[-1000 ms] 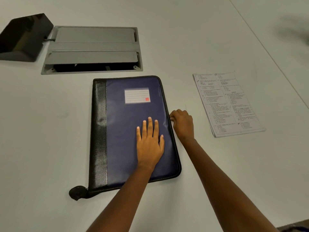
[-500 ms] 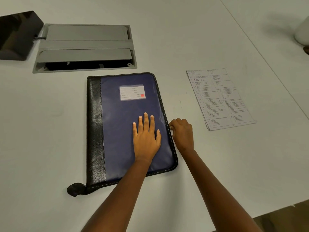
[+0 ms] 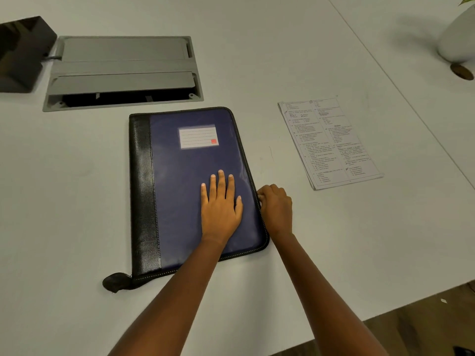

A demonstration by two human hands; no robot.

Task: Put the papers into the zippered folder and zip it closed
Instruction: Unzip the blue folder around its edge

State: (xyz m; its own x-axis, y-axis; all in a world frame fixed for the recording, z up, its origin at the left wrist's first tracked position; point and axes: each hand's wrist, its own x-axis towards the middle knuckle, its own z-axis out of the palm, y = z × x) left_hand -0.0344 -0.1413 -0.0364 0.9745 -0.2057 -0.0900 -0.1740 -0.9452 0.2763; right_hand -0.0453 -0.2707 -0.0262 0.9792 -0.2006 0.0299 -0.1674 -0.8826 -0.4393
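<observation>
The zippered folder (image 3: pixel 180 181), dark blue with a black spine and a white label, lies shut and flat on the white table. My left hand (image 3: pixel 221 206) rests flat on its cover, fingers spread, holding nothing. My right hand (image 3: pixel 276 209) is curled against the folder's right edge, fingertips pinched at the zipper line; the pull itself is hidden under the fingers. A black fabric tab (image 3: pixel 115 281) sticks out at the folder's near left corner. The printed papers (image 3: pixel 329 142) lie in a flat stack on the table to the right of the folder, apart from both hands.
A grey cable hatch (image 3: pixel 123 70) is set into the table behind the folder. A black box (image 3: pixel 20 52) stands at the far left. A white plant pot (image 3: pixel 457 37) stands at the far right. The table's near edge (image 3: pixel 359 321) runs at the lower right.
My right hand has slid a little toward me along the folder's right edge, fingers still pinched. My left hand stays flat on the cover. The papers have not moved.
</observation>
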